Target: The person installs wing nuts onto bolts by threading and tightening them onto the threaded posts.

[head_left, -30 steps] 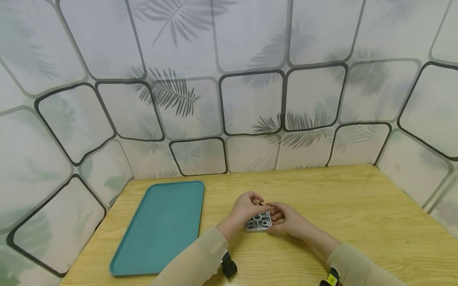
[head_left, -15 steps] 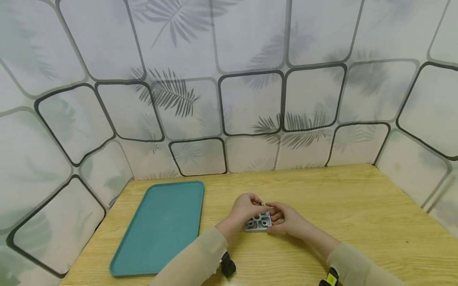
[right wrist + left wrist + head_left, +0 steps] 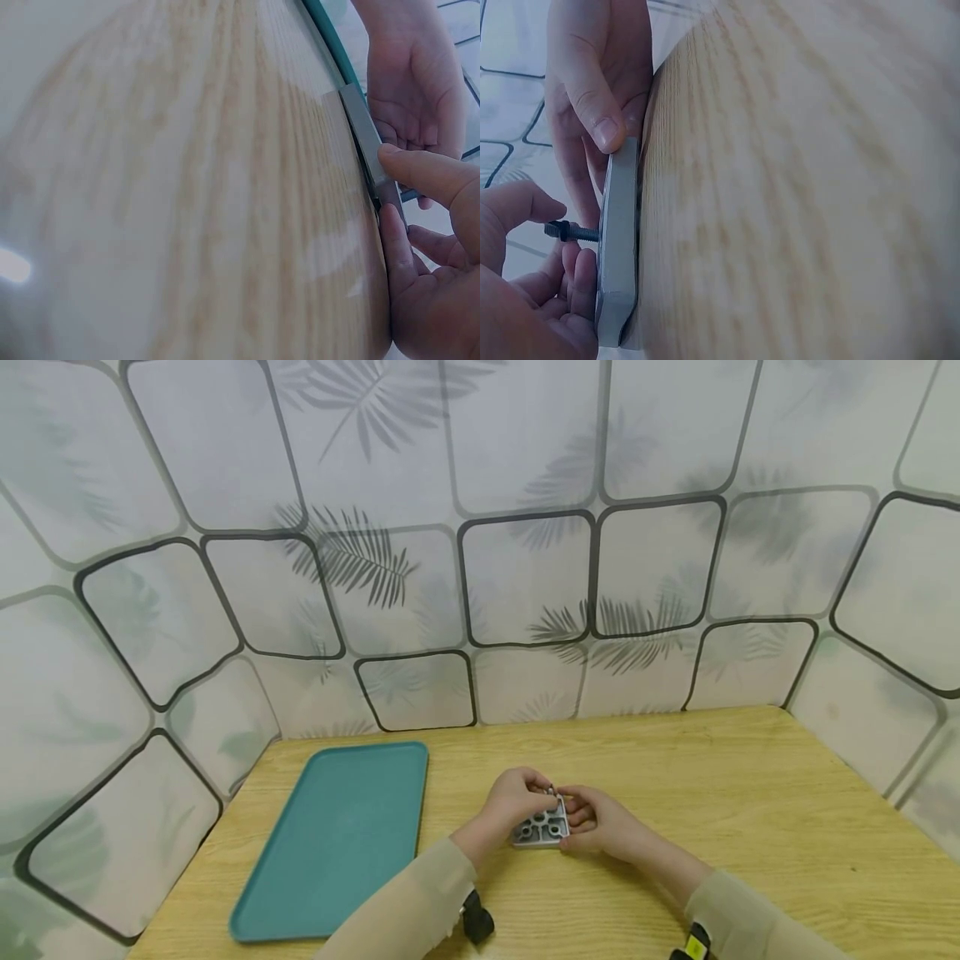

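A small square grey metal plate with round bosses and recesses lies on the table between both hands. Its far right corner carries a dark bolt, standing out from the plate's face with part of its thread showing. My left hand reaches over the plate's far left side, thumb and curled fingers around the bolt's head. With my right hand I grip the right edge, thumb at the near corner and fingers at the far side. In the right wrist view the plate's side shows under the right-hand fingers.
A teal rectangular tray lies to the left, partly behind the left sleeve. The wooden table reaches back to a patterned curtain that hangs around it. Each wrist wears a dark camera mount.
My left thumb has drawn back slightly to the left, and more of the plate's far right corner shows. The right hand and the plate stay in place.
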Tool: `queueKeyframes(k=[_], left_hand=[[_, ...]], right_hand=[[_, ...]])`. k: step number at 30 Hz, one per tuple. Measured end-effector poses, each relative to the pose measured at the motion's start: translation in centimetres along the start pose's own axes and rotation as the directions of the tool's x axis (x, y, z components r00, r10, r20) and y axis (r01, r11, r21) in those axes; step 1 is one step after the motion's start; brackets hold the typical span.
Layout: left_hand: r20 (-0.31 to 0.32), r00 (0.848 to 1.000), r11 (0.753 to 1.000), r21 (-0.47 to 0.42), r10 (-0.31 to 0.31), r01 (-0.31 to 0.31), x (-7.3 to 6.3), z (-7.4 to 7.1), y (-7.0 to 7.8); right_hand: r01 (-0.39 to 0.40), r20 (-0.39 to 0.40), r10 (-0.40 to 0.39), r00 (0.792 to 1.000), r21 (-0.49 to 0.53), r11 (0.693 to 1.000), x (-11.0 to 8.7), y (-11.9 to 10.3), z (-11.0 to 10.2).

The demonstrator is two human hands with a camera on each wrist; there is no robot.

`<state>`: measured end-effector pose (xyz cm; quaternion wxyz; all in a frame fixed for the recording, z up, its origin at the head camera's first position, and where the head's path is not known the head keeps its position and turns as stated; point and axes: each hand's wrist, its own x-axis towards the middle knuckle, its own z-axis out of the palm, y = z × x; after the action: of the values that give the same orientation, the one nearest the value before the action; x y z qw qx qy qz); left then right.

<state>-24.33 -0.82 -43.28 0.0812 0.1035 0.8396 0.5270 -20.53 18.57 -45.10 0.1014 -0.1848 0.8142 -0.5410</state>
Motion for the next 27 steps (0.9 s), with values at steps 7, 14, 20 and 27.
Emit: queueKeyframes(k=[7, 14, 20, 27], left_hand=[[0.007, 1.0, 1.0, -0.019, -0.006, 0.006, -0.02, 0.02, 0.03], [0.028, 1.0, 0.998, -0.055, -0.002, 0.004, 0.21, -0.06, -0.39], [0.071, 0.997, 0.993, -0.111, -0.018, 0.026, 0.45, -0.27, -0.48], [0.093, 0.996, 0.994, -0.109, -0.011, 0.021, 0.47, -0.31, -0.18]], right_hand=[[-0.001, 0.0, 0.001, 1.0, -0.001, 1.0, 0.02, 0.08, 0.01], [-0.004, -0.009, 0.004, 1.0, 0.004, 1.0, 0.05, 0.11, 0.08], [-0.011, -0.01, 0.011, 1.0, 0.005, 1.0, 0.07, 0.24, 0.07], [-0.009, -0.011, 0.009, 1.0, 0.009, 1.0, 0.17, 0.42, 0.04]])
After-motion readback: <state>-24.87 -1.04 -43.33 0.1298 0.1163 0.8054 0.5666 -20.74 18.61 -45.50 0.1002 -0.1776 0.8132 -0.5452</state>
